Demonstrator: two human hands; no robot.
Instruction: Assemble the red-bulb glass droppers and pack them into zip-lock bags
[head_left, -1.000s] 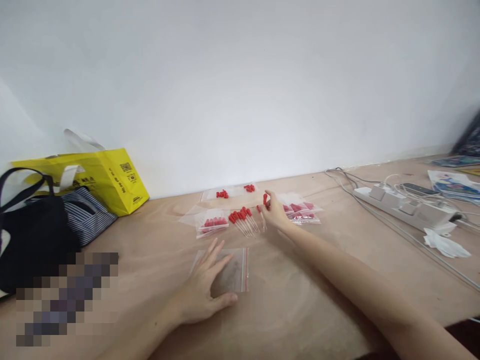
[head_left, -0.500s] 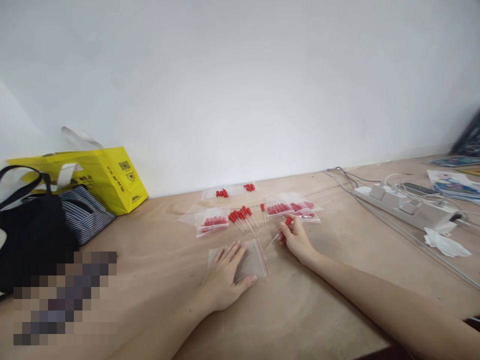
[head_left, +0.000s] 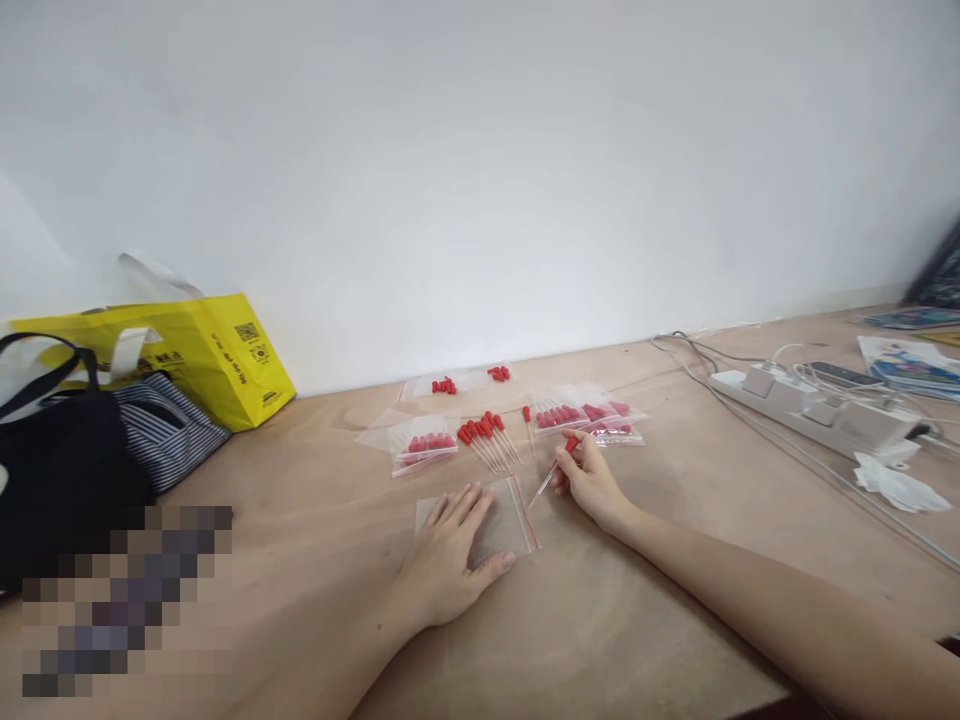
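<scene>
My left hand (head_left: 451, 565) lies flat on a clear zip bag (head_left: 504, 515), fingers spread, holding its body down on the table. The bag's red-lined mouth faces right. In a pinch, my right hand (head_left: 594, 486) holds a dropper (head_left: 543, 487) with a red rubber bulb and a thin clear tube. Its tip points down and left, close by the bag's mouth. Whether the tip touches the bag I cannot tell. Beyond the hands, several loose droppers (head_left: 486, 430) lie fanned out, and a single dropper (head_left: 528, 430) lies a little to their right.
Filled bags of droppers lie at left (head_left: 427, 448) and right (head_left: 561, 412). Loose red bulbs (head_left: 444, 386) and clear tubes are near the wall. A power strip (head_left: 817, 410) with cables and a crumpled tissue (head_left: 900, 486) sit right; a yellow bag (head_left: 202, 350) and black bag (head_left: 67, 470) left.
The dropper in my right hand has tilted slightly and its tip has come closer to the bag's mouth. My left hand has stayed in place on the bag.
</scene>
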